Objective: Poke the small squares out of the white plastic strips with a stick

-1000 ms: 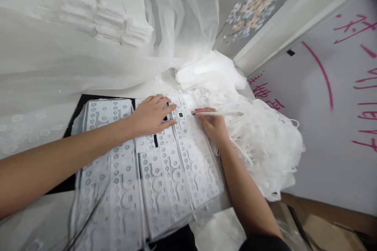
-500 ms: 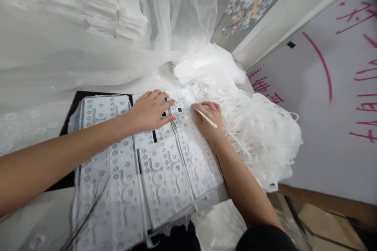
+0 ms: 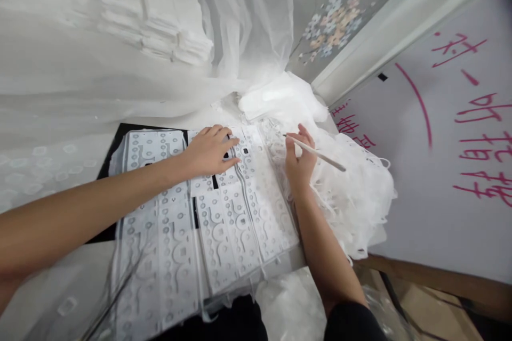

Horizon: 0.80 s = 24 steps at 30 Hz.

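Observation:
My left hand (image 3: 208, 152) lies flat with fingers spread on white die-cut sheets (image 3: 228, 240), which carry rows of small rings, wavy slits and square holes. Dark gaps show between some of the sheets. In my closed right hand (image 3: 301, 162) is a slim white pen-like tool (image 3: 330, 161) with a dark thin tip pointing left; its exact kind is unclear. This hand is raised just right of the sheets, in front of a heap of thin white offcut strips (image 3: 352, 192).
Stacked white pieces (image 3: 172, 21) sit at the back left behind translucent plastic sheeting (image 3: 256, 21). A whiteboard with pink writing (image 3: 432, 186) leans on the right. Small clear squares (image 3: 36, 170) lie at left. A clear plastic bag (image 3: 290, 303) hangs below the front edge.
My right hand has lifted from the sheets' right part and moved right toward the strips, still gripping the tool. My left hand stays on the sheets. The view has shifted slightly.

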### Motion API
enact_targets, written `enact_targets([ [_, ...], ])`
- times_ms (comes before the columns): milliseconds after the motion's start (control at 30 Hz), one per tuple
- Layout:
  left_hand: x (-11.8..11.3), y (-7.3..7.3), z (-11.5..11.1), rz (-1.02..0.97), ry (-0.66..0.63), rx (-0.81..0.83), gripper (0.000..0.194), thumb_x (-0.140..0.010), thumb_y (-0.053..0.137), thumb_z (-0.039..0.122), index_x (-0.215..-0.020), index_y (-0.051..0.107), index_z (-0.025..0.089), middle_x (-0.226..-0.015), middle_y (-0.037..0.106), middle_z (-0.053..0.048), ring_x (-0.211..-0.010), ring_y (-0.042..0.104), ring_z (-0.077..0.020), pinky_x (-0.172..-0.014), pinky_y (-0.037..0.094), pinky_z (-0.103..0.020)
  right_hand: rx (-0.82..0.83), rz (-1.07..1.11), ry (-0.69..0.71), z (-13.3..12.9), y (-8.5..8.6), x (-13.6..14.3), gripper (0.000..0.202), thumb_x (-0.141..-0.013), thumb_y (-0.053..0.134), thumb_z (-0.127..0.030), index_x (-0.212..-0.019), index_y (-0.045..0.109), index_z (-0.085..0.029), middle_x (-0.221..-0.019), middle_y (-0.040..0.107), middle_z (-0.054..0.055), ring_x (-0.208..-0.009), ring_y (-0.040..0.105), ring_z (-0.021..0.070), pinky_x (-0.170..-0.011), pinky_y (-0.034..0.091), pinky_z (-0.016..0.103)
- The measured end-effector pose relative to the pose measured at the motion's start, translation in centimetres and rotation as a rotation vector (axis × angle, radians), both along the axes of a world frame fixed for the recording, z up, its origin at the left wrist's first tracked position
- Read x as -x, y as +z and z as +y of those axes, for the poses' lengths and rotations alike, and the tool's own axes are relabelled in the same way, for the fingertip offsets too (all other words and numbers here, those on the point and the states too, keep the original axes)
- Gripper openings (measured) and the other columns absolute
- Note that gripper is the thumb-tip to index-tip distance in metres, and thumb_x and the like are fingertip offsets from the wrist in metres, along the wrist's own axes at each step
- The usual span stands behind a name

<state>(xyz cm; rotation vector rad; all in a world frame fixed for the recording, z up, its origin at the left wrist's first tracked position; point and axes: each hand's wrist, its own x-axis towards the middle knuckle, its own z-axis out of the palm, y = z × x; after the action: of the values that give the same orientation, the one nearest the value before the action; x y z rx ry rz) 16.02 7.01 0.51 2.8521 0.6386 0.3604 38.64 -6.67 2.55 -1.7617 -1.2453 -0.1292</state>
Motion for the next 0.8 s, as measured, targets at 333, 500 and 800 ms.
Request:
enact_targets([
  [333,0.5,0.5,-2.6,0.026,-0.129,0.121,0.070,-0.095,0.042,0.067,-0.146,0.048,0.019,-0.154,0.043,-0.011,-0.143,0.036,-0.0309,-0.117,0.028,-0.046,0.333,0.463,0.385,-5.4,-1.4,3.7,0.024,-0.093,0.061,-0.044,-0.102,0.075,-0.026,-0.105,0.076,0.005,-0.102,0.069,0.0255,-0.095,0.053,0.044],
  [500,0.3,-0.2,-3.1,0.110,-0.118,0.076,0.080,-0.093,0.042,0.069,-0.151,0.039,0.015,-0.161,0.032,-0.015,-0.150,0.023,-0.0319,-0.122,0.016,-0.046,0.350,0.406,0.471,-5.0,-1.6,3.1,0.020,-0.093,0.063,-0.041,-0.102,0.076,-0.030,-0.110,0.075,0.003,-0.109,0.066,0.0242,-0.100,0.050,0.045],
  [800,0.2,0.1,-3.1,0.152,-0.108,0.071,0.079,-0.094,0.039,0.069,-0.153,0.036,0.017,-0.163,0.029,-0.012,-0.152,0.020,-0.0313,-0.123,0.012,-0.046,0.361,0.325,0.503,-4.9,-1.7,3.3,0.017,-0.094,0.063,-0.035,-0.103,0.076,-0.030,-0.108,0.074,0.004,-0.107,0.066,0.0228,-0.098,0.052,0.044],
])
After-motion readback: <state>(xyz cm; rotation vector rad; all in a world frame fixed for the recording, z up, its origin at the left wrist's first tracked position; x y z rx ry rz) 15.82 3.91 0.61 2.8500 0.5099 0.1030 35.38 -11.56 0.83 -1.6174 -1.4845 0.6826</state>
